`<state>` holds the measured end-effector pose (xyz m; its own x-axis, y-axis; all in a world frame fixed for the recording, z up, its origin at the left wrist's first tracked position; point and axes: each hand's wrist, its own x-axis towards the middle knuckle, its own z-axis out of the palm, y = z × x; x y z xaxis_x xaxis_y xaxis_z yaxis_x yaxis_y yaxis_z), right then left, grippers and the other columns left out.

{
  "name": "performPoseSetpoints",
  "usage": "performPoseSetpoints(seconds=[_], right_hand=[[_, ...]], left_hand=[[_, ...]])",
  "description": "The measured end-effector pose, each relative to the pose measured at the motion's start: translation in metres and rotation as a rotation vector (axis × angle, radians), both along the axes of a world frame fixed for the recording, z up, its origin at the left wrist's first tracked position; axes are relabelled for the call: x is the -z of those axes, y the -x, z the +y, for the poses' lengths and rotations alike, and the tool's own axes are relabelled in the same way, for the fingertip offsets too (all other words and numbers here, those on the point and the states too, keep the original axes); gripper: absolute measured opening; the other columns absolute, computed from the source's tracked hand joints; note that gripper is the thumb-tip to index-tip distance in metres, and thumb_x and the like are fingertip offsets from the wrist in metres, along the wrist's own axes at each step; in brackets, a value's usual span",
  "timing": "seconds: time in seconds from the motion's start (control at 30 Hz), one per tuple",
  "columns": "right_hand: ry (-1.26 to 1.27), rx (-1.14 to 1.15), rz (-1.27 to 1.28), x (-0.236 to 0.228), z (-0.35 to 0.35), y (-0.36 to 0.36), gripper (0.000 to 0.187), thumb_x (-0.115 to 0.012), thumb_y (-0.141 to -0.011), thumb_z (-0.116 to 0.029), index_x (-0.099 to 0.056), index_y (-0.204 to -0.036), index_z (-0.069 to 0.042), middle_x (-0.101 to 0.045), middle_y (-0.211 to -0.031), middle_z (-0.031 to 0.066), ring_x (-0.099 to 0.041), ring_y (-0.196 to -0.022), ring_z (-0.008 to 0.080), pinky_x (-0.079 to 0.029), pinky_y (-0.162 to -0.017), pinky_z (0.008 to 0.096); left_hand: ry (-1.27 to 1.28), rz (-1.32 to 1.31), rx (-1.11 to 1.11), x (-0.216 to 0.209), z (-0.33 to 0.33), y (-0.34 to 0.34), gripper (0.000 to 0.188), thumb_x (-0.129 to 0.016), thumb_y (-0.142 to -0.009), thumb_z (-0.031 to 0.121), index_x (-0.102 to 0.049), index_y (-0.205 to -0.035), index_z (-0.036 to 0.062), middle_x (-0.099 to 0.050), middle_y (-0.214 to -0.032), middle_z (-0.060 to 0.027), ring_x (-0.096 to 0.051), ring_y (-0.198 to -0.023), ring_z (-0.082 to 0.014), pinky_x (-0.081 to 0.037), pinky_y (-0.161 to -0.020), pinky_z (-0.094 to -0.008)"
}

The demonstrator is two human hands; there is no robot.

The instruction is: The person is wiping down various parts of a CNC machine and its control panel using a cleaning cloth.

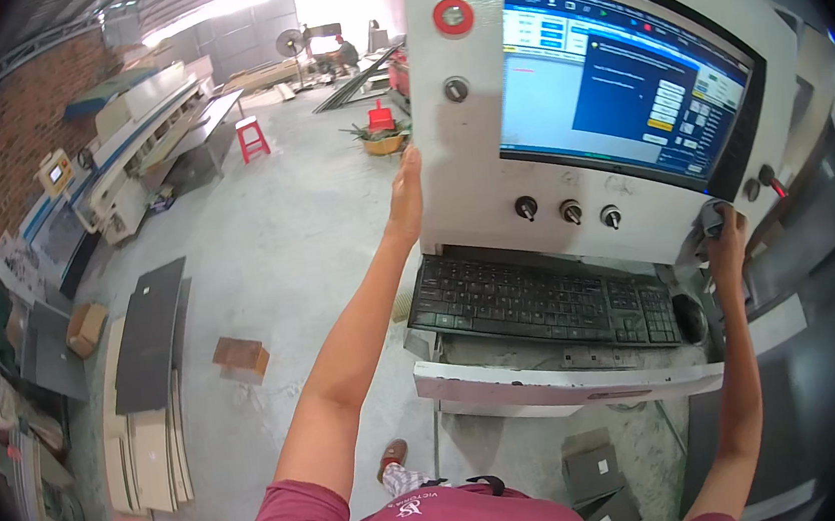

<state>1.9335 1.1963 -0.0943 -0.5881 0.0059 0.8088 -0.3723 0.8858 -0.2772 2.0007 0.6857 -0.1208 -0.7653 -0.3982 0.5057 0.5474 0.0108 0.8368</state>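
Note:
A white control cabinet [466, 190] with a lit screen [563, 96] stands in front of me. My left hand [408, 196] lies flat against its left side, fingers stretched upward and partly hidden by the edge. At the panel's lower right corner, my right hand [729, 227] is closed around a crumpled grey cloth [711, 219] and touches the panel. Several black knobs [571, 211] sit below the screen, and a red ring with a button [453, 17] is at the upper left. Under the panel, a black keyboard [541, 294] and a mouse [689, 319] rest on a shelf.
Stacked boards [148, 337] and a brown block [241, 358] lie on the floor to the left. A long machine [139, 137] runs along the brick wall, near a red stool [251, 139]. Dark panels [594, 473] lie below the shelf. Another person [345, 54] is far back.

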Motion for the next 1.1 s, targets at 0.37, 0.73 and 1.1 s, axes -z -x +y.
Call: performPoseSetpoints(seconds=[0.37,0.73,1.1], right_hand=[[-0.413,-0.203,0.015,-0.032,-0.11,-0.049,0.058,-0.066,-0.059,0.012,-0.052,-0.108,-0.015,-0.047,-0.122,0.0131,-0.048,-0.113,0.0361,-0.048,-0.085,0.0436],[-0.102,0.147,-0.028,0.035,0.126,0.046,0.048,-0.065,-0.074,-0.003,-0.049,-0.119,-0.006,-0.054,-0.117,0.0206,-0.049,-0.112,0.0392,-0.041,-0.092,0.0456],[-0.09,-0.171,-0.102,0.01,-0.024,-0.012,0.05,-0.062,-0.07,0.007,-0.049,-0.117,-0.004,-0.053,-0.109,0.0193,-0.05,-0.109,0.0384,-0.041,-0.092,0.0425]], left_hand=[[-0.046,0.036,0.115,-0.009,0.003,-0.005,0.069,-0.038,-0.098,0.05,-0.033,-0.142,-0.0025,-0.04,-0.143,-0.0118,-0.034,-0.132,-0.0183,-0.027,-0.109,-0.0291],[0.008,0.085,0.052,-0.004,0.006,0.001,0.07,-0.037,-0.098,0.051,-0.034,-0.142,-0.0037,-0.04,-0.144,-0.0128,-0.034,-0.133,-0.0199,-0.025,-0.109,-0.0286],[0.081,0.097,-0.083,0.002,-0.005,0.001,0.066,-0.034,-0.099,0.048,-0.041,-0.136,-0.0064,-0.044,-0.141,-0.0154,-0.037,-0.132,-0.0228,-0.025,-0.109,-0.0295]])
